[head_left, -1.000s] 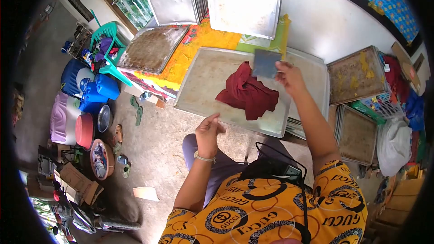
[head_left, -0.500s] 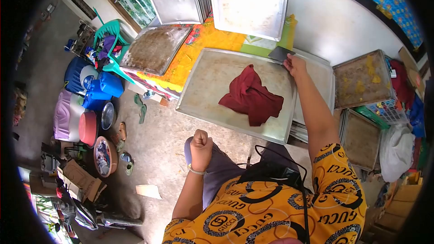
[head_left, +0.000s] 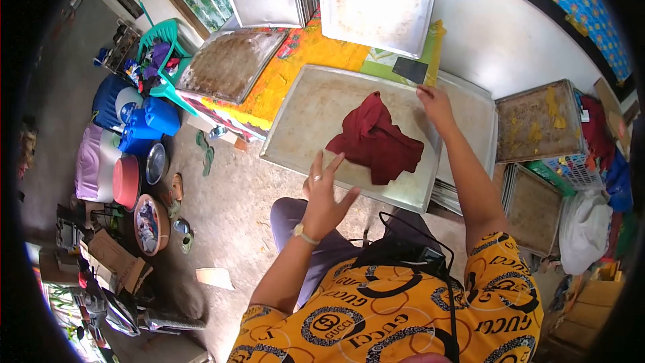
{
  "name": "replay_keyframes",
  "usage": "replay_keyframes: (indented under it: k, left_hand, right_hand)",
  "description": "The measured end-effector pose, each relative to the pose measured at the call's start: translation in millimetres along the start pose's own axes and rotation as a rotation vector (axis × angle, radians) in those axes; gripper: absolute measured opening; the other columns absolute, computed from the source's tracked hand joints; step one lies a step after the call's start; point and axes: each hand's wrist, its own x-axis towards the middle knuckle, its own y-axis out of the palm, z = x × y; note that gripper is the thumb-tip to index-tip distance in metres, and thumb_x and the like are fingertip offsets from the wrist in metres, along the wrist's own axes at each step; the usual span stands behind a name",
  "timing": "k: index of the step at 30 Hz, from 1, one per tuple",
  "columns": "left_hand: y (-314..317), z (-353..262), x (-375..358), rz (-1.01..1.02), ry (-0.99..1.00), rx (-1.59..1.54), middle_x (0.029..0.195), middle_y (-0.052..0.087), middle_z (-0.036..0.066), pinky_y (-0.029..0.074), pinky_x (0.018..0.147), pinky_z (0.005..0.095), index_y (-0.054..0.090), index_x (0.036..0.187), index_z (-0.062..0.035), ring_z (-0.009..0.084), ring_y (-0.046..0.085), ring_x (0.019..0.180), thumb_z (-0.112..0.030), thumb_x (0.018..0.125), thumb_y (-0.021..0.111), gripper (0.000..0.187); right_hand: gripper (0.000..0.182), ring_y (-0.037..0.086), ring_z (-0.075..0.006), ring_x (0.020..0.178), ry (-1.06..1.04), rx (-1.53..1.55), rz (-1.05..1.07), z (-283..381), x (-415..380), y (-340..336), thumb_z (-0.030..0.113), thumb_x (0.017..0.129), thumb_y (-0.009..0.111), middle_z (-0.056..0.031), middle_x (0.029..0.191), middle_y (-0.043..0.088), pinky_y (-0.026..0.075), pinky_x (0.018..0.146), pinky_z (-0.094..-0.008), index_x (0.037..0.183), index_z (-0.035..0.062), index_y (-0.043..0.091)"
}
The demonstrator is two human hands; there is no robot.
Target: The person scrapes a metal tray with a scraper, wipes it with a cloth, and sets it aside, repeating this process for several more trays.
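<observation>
A large metal baking tray (head_left: 295, 121) lies flat in front of me, with a crumpled dark red cloth (head_left: 379, 140) on its right half. My left hand (head_left: 326, 203) hovers by the tray's front edge, empty, its fingers spread. Over the tray's far right corner, my right hand (head_left: 435, 106) has its fingertips loosely parted, with nothing visible in them. Just beyond those fingertips, a dark grey square sheet (head_left: 410, 69) rests on the green part of the table cover; its material cannot be made out.
Trays stand upright at the back, including a pale tray (head_left: 377, 3). A stained tray (head_left: 232, 66) lies on the yellow tablecloth (head_left: 322, 50). More trays (head_left: 541, 121) are at the right. Left are a green chair (head_left: 164, 47), basins (head_left: 152, 225) and slippers (head_left: 209, 160).
My right hand has let go of the dark grey sheet, left it on the table cover and drawn back slightly. My left hand has risen toward the tray and opened from a fist.
</observation>
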Motion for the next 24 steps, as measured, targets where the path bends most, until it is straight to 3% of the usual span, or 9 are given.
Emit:
replay_keyframes:
  k: [2,4,6,8,9,12,16,24]
  left_hand:
    - [5.6,-14.7,22.1,0.042,-0.001,0.098,0.146,0.012,0.033,0.02,0.103,0.0625,0.023,0.145,-0.0144,0.048,0.017,0.135,-0.044,0.075,0.072,0.09]
    - [18.4,-36.0,49.9,0.104,-0.1,0.211,0.147,0.008,0.034,0.016,0.101,0.0674,0.016,0.148,-0.0148,0.0525,0.014,0.135,-0.056,0.068,0.073,0.106]
    - [49.9,-32.0,76.8,0.06,-0.066,0.273,0.147,0.007,0.035,0.013,0.098,0.0727,0.011,0.149,-0.0149,0.0552,0.011,0.134,-0.07,0.061,0.069,0.119]
    - [76.7,-35.9,98.0,0.11,-0.093,0.273,0.147,0.011,0.034,0.012,0.099,0.0732,0.013,0.148,-0.0154,0.0544,0.012,0.134,-0.069,0.06,0.069,0.118]
    - [88.0,-36.7,106.5,0.137,-0.107,0.272,0.146,0.014,0.034,0.011,0.099,0.0734,0.015,0.148,-0.0156,0.0539,0.012,0.134,-0.069,0.059,0.069,0.117]
    - [111.9,-33.0,122.3,0.278,0.038,0.364,0.146,0.017,0.033,0.012,0.099,0.0735,0.019,0.147,-0.0153,0.0533,0.017,0.134,-0.069,0.059,0.069,0.115]
    - [122.7,-24.7,132.7,0.347,0.275,0.323,0.147,0.023,0.027,0.012,0.101,0.0723,0.03,0.144,-0.0168,0.0475,0.021,0.135,-0.057,0.061,0.071,0.101]
    - [121.9,13.2,207.7,0.209,0.247,0.349,0.147,0.033,0.013,0.014,0.103,0.0697,0.045,0.135,-0.0221,0.0398,0.028,0.135,-0.051,0.067,0.069,0.078]
  right_hand:
    - [0.047,0.054,-0.041,0.112,-0.253,-0.417,0.01,-19.9,-10.3,0.1,0.028,0.091,0.054,-0.0198,0.127,0.052,0.045,0.089,-0.0498,0.131,0.0047,0.046]
    - [0.049,0.043,-0.0415,0.122,-0.288,-0.749,0.066,-29.5,-24.0,12.9,0.032,0.091,0.05,-0.0194,0.137,0.042,0.035,0.098,-0.0539,0.133,0.0068,0.044]
    - [0.051,0.033,-0.041,0.13,-0.297,-0.946,0.094,-36.2,-33.8,22.5,0.034,0.093,0.046,-0.0189,0.144,0.034,0.028,0.104,-0.0563,0.136,0.0081,0.042]
    - [0.052,0.024,-0.0394,0.137,-0.284,-1.012,0.101,-38.6,-36.1,27.9,0.036,0.094,0.042,-0.0183,0.149,0.026,0.023,0.107,-0.057,0.137,0.0084,0.04]
    - [0.052,0.024,-0.0397,0.137,-0.269,-1.03,0.114,-34.1,-37.5,27.6,0.036,0.095,0.04,-0.018,0.148,0.029,0.022,0.108,-0.0566,0.139,0.0094,0.037]
    - [0.051,0.024,-0.0393,0.137,-0.251,-1.033,0.144,-37.0,-34.5,27.4,0.035,0.095,0.04,-0.018,0.148,0.028,0.022,0.108,-0.0564,0.139,0.0083,0.037]
    - [0.049,0.025,-0.0381,0.137,-0.265,-1.15,0.195,-47.9,-30.5,21.6,0.029,0.095,0.042,-0.0166,0.149,0.027,0.02,0.109,-0.0556,0.138,0.0077,0.039]
    - [0.047,0.026,-0.0373,0.137,-0.262,-0.964,0.104,-29.6,-41.9,27.0,0.028,0.096,0.04,-0.0159,0.148,0.029,0.019,0.11,-0.0535,0.138,0.0072,0.041]
